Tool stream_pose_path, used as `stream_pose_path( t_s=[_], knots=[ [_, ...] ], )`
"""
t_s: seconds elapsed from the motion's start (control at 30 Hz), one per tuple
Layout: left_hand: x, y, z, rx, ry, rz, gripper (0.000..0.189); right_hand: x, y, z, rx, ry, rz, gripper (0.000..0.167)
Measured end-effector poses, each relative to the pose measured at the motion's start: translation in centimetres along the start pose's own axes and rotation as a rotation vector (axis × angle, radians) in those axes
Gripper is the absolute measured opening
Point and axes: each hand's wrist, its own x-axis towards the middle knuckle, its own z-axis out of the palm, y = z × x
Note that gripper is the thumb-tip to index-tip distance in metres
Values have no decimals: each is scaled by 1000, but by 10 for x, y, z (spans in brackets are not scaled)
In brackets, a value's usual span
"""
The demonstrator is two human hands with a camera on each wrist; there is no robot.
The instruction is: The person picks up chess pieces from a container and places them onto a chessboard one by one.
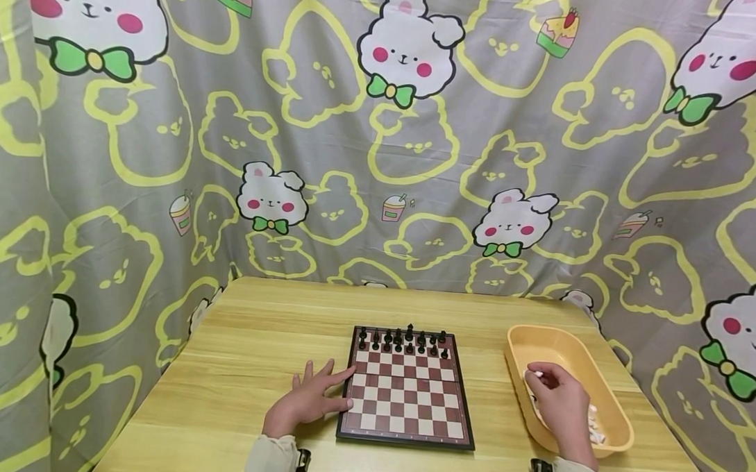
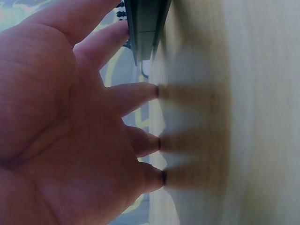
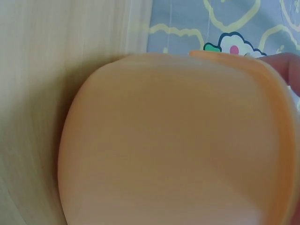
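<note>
A brown-and-cream chessboard (image 1: 405, 397) lies on the table, with black chess pieces (image 1: 399, 339) in two rows at its far end. My left hand (image 1: 310, 397) is spread at the board's left edge; thumb and index finger touch it. In the left wrist view, the other fingertips (image 2: 152, 91) rest on the tabletop. Over the yellow plastic tub (image 1: 618, 428) to the right, my right hand (image 1: 562, 402) pinches a white chess piece (image 1: 538, 373) between thumb and fingers. More white pieces (image 1: 596, 428) lie inside the tub, partly hidden by the hand. The tub's wall (image 3: 173, 140) fills most of the right wrist view.
The wooden table (image 1: 256, 329) carries the board near its middle and the tub near its right edge. A grey curtain (image 1: 331, 144) with rabbit prints hangs behind and along both sides of the table.
</note>
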Motion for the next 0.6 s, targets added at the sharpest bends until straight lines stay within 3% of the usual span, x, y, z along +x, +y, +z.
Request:
stream_pose_path(
  t_s=[0.6],
  knots=[
    [1, -3, 1, -15, -1, 6, 68, -3, -9, 12, 47, -36, -63, 8]
  ],
)
